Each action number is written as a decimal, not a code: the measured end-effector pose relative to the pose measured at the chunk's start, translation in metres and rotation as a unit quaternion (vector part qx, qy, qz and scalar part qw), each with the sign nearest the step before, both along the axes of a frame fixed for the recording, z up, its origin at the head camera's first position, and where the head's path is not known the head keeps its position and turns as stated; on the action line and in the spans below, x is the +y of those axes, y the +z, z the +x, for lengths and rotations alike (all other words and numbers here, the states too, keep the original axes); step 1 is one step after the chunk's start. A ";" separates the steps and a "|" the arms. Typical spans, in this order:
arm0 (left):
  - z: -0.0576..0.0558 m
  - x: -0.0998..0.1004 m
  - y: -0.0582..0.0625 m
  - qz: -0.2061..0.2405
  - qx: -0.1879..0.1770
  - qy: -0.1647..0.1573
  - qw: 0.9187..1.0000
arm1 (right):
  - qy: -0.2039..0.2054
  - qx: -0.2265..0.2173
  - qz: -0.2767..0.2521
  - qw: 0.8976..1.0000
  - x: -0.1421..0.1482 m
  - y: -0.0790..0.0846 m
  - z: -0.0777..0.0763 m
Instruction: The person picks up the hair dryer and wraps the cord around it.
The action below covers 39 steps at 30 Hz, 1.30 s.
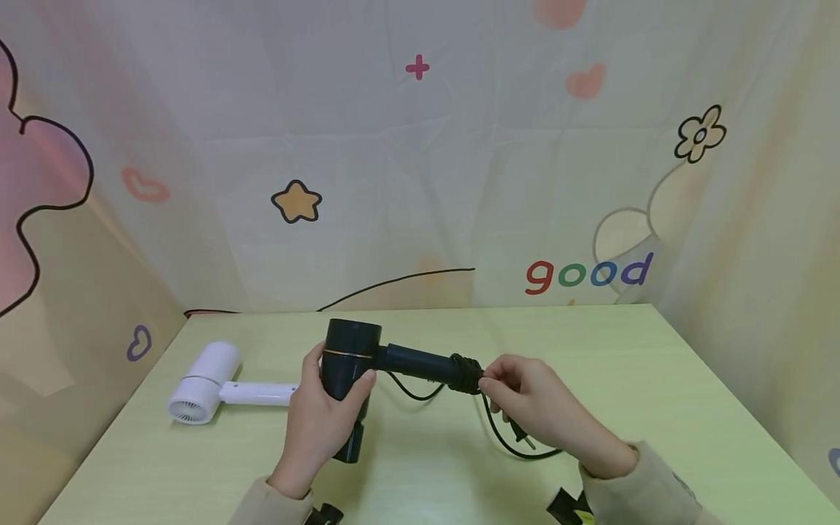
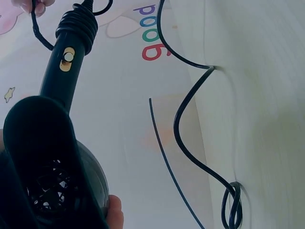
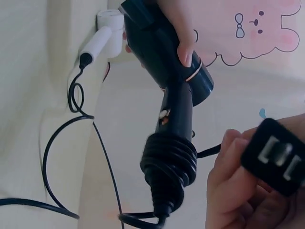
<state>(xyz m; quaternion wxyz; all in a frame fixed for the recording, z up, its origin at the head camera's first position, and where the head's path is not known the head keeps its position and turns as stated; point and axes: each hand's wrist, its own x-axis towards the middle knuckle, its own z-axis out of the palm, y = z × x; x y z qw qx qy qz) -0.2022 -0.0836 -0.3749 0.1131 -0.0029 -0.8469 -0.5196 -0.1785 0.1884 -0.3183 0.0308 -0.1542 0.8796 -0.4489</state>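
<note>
In the head view my left hand (image 1: 328, 419) grips the barrel of a black hair dryer (image 1: 351, 357), its thumb across the front. The dryer is held up over the table with its handle pointing right. Black cord (image 1: 467, 374) is wound in several turns round the handle's end, and the coils also show in the right wrist view. My right hand (image 1: 534, 401) pinches the cord's free part beside these coils. A black plug (image 3: 274, 157) with metal prongs sits at the right hand's fingers. The left wrist view shows a switch (image 2: 67, 58) on the handle.
A white hair dryer (image 1: 208, 386) lies at the table's left, its handle partly behind my left hand. Its black cord (image 3: 46, 157) runs loosely across the pale table (image 1: 656, 408). A printed curtain (image 1: 394, 182) hangs behind and at the sides.
</note>
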 end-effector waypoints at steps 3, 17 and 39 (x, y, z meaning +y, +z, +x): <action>0.000 -0.001 0.000 0.008 0.006 0.010 1.000 | 0.000 -0.010 -0.018 1.000 -0.002 -0.002 0.003; -0.004 -0.002 0.002 0.028 0.000 0.034 0.999 | 0.004 -0.080 -0.144 0.986 -0.010 -0.016 0.011; -0.011 -0.002 -0.001 0.076 -0.016 0.044 0.996 | -0.002 -0.113 -0.227 0.967 -0.027 -0.040 0.015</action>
